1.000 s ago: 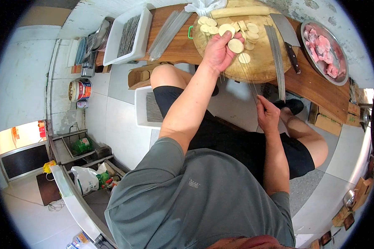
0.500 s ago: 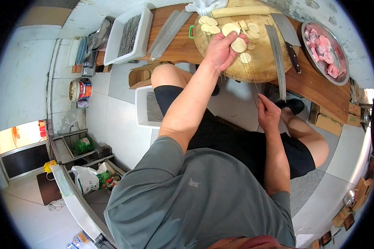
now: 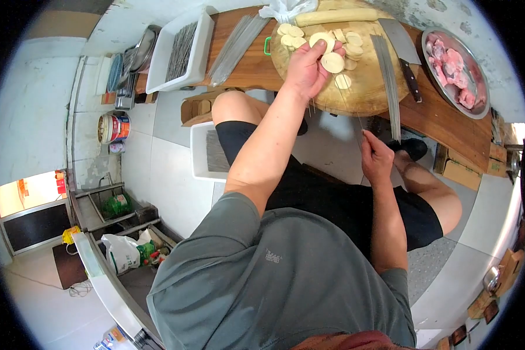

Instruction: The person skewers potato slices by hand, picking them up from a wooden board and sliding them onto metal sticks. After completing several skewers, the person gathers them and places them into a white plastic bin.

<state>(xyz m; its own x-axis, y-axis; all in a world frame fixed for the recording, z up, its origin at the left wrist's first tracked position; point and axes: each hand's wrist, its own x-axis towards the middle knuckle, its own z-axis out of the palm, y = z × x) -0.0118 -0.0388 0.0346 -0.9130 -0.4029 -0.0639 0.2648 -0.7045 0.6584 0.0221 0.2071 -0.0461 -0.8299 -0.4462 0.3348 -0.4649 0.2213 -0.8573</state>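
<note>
Over the round wooden chopping board [image 3: 364,105], my left hand [image 3: 307,69] is closed on pale round slices [image 3: 332,62], its thumb bent over them. Lower down, in front of the board's near edge, my right hand [image 3: 378,156] pinches the end of a thin metal skewer [image 3: 351,107]. The skewer points up toward the left hand, and one pale slice [image 3: 343,81] shows at its far end. More cut slices [image 3: 353,44] lie in heaps on the board behind the left hand. A long pale roll [image 3: 335,16] rests along the board's far side.
A bundle of skewers [image 3: 387,81] and a cleaver [image 3: 399,41] lie at the board's right. Beyond them a metal bowl [image 3: 482,111] holds raw pink meat. To the left are bagged skewers [image 3: 239,46] and a white bin [image 3: 199,64] of skewers. Another white bin [image 3: 199,153] stands below.
My left thumb has shifted slightly left over the slices. My right hand and the skewer are almost where they were.
</note>
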